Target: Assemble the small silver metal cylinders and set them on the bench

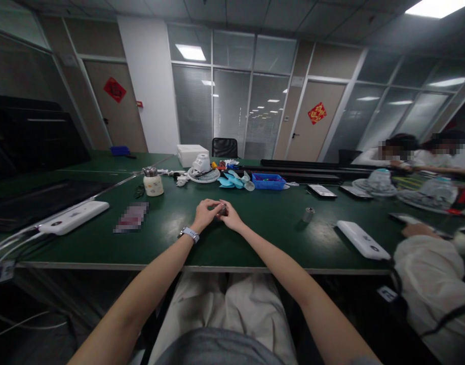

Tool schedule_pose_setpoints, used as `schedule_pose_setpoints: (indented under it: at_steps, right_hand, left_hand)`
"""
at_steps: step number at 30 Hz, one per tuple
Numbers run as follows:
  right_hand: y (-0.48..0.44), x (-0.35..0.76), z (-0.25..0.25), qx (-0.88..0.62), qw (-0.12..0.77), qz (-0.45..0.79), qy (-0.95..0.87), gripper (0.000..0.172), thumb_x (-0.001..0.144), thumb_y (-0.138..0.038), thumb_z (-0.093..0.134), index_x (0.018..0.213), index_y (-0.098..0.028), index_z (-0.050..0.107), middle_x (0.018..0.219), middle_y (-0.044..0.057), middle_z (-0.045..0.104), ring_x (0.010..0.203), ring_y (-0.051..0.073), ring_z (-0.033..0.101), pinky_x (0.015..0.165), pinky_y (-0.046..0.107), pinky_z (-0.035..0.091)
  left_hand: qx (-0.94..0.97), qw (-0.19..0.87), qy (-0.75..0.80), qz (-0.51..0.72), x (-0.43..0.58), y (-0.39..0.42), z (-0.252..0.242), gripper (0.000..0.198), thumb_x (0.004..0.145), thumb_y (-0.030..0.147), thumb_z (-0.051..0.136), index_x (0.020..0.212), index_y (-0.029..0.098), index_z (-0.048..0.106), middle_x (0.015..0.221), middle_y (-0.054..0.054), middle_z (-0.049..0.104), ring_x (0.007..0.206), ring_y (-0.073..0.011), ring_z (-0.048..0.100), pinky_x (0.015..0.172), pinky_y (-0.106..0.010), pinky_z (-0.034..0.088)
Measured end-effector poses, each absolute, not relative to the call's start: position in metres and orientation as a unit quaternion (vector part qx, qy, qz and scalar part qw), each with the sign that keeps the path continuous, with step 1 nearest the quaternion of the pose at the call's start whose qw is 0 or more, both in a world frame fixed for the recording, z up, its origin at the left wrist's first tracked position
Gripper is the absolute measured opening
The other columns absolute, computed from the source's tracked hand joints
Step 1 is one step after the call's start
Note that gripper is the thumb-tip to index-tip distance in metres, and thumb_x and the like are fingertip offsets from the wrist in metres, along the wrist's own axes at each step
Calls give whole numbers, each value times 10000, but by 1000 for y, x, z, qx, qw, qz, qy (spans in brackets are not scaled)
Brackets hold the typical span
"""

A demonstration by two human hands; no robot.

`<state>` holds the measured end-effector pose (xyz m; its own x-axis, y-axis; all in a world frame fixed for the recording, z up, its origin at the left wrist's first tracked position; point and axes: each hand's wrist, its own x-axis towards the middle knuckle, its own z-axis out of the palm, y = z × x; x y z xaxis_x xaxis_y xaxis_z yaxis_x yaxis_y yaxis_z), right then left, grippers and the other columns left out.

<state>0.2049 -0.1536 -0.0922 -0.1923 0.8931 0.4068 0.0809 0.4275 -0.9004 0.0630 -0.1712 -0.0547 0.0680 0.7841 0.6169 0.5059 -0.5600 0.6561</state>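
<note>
Both hands meet over the green table (171, 243), close together in front of me. My left hand (206, 214) has its fingers closed around a small metal part (223, 209), and a watch sits on that wrist. From the other side my right hand (231, 218) grips the same part. Fingers cover much of it, so its exact kind is hard to make out. A small metal cylinder (308, 215), which looks like a little motor, stands on the table to the right of my hands.
Beyond my hands lie a white fan housing (201, 165), light-blue fan blades (234, 180) and a blue tray (268, 181). A patterned bottle (153, 182) stands left. White power banks (76, 217) (362, 240) lie at both sides. A co-worker's sleeve (432, 268) reaches in at right.
</note>
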Motion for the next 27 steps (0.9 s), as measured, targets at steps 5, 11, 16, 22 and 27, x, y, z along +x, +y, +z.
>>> schedule_pose_setpoints:
  at_steps: [5, 11, 16, 22, 27]
  right_hand:
    - [-161, 207, -88, -376, 505, 372, -682, 653, 714, -140, 694, 1319, -220, 464, 1173, 77, 648, 1093, 187, 617, 994, 386, 451]
    - [-179, 214, -79, -436, 484, 276, -707, 605, 671, -355, 781, 1211, -217, 546, 1134, 75, 650, 1032, 200, 626, 936, 371, 480]
    - [-183, 214, -74, -494, 473, 259, -682, 489, 626, -367, 814, 1045, -197, 629, 947, 50, 691, 850, 186, 650, 826, 355, 518]
    - [-183, 225, -58, -456, 513, 464, -561, 219, 702, -216, 779, 887, -151, 683, 895, 54, 712, 833, 159, 656, 839, 304, 511]
    - [-189, 251, -39, -391, 518, 662, -375, 113, 889, -200, 590, 939, -128, 662, 886, 62, 704, 762, 112, 650, 722, 223, 536]
  left_hand:
    - [654, 50, 566, 500, 46, -174, -48, 324, 873, 452, 556, 1012, 239, 757, 1024, -61, 709, 1017, -226, 549, 939, -348, 391]
    - [636, 45, 707, 306, 32, -182, -51, 283, 778, 512, 653, 934, 317, 786, 1176, -82, 644, 1154, -355, 407, 943, -441, 366]
    - [632, 45, 710, 307, 34, -181, -54, 393, 776, 560, 622, 1076, 338, 744, 1279, -83, 579, 1200, -360, 376, 968, -447, 360]
    - [591, 70, 715, 367, 33, -179, -51, 411, 908, 295, 366, 1079, 305, 740, 1220, -80, 627, 1148, -310, 437, 949, -430, 371]
    - [596, 92, 715, 354, 34, -182, -46, 435, 874, 252, 346, 813, 256, 776, 1087, -79, 692, 1105, -316, 460, 917, -418, 388]
